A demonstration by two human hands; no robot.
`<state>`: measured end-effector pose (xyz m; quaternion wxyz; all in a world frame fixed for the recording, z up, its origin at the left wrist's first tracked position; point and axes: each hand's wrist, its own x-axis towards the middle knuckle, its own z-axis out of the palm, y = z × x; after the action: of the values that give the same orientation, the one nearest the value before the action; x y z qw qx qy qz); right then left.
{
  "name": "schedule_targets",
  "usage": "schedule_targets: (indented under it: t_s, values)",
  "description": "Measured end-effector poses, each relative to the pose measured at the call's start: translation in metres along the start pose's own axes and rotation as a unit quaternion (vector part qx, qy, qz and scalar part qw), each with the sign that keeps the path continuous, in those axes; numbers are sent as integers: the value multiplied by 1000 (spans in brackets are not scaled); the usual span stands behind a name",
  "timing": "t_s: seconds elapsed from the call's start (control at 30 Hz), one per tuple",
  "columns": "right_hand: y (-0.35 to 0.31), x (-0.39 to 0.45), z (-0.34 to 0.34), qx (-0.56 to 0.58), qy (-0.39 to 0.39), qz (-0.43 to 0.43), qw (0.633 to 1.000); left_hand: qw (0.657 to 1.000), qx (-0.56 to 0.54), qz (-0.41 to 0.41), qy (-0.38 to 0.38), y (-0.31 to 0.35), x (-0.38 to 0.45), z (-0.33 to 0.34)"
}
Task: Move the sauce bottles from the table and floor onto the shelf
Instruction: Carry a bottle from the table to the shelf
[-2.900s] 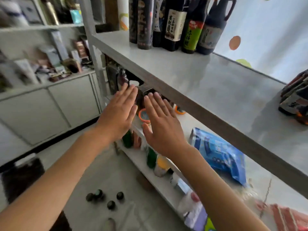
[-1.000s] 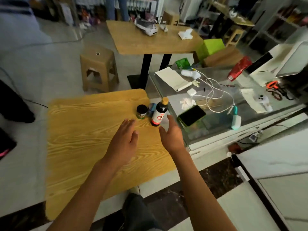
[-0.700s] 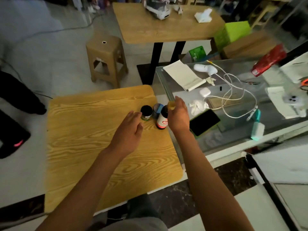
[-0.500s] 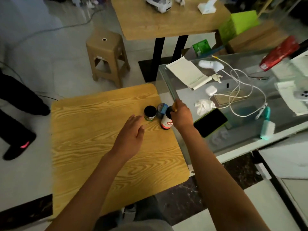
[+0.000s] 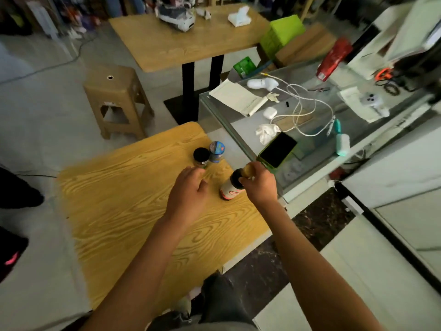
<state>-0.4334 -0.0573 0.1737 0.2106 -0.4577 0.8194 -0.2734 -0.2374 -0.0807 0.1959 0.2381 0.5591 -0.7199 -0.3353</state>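
The dark sauce bottle (image 5: 231, 188) with a red-and-white label and a tan cap sits tilted over the near right part of the wooden table (image 5: 114, 211), its base toward the tabletop; whether it touches the wood cannot be told. The right hand (image 5: 259, 185) grips it by the neck, fingers curled just under the cap.

Just left of that hand, the left hand (image 5: 191, 192) hovers over the table with fingers loosely bent and holds nothing. Beyond its fingertips stand two small jars side by side and touching — a black-lidded jar (image 5: 201, 157), nearly at the fingertips, and a blue-lidded jar (image 5: 216, 151) to its right. Both are upright and apart from the bottle.

To the right of the right hand, close by, runs the edge of a glass counter (image 5: 310, 149). On it, nearest the hand, lies a dark phone (image 5: 278, 152) in a green case; past that sit a crumpled tissue (image 5: 266, 134), a white cable (image 5: 307, 115) in loops, a small white earbud case (image 5: 269, 112), a folded paper (image 5: 236, 96) and a teal-and-white bottle (image 5: 341, 139).

Farther out ahead of both hands — on the floor — a tan plastic stool (image 5: 117, 101) stands beside a second wooden table (image 5: 186, 41) on a black pedestal. A green box (image 5: 282, 32) sits to that table's right.
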Motion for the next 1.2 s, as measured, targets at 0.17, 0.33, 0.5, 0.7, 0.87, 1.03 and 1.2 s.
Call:
schedule_targets:
  t_s: [0.17,0.33,0.5,0.7,0.87,1.03,1.2]
  values:
    - [23,-79,-34,46,53,46,996,994,-27,6,-108,-6,-28,34]
    - [55,-159,-86,97,154,105,978,955,-25,43,-291,28,-78,96]
    - [94,-229,-156,158,246,151,944,917,-21,142,-372,92,-142,143]
    - [134,-326,-245,175,363,173,899,873,-13,247,-419,169,-232,190]
    - [177,-413,-319,187,467,198,841,836,-68,323,-439,244,-330,231]
    - [232,-498,-385,184,554,215,783,799,-92,368,-467,313,-432,269]
    - [276,-579,-440,184,584,198,766,760,-131,390,-503,372,-517,294]
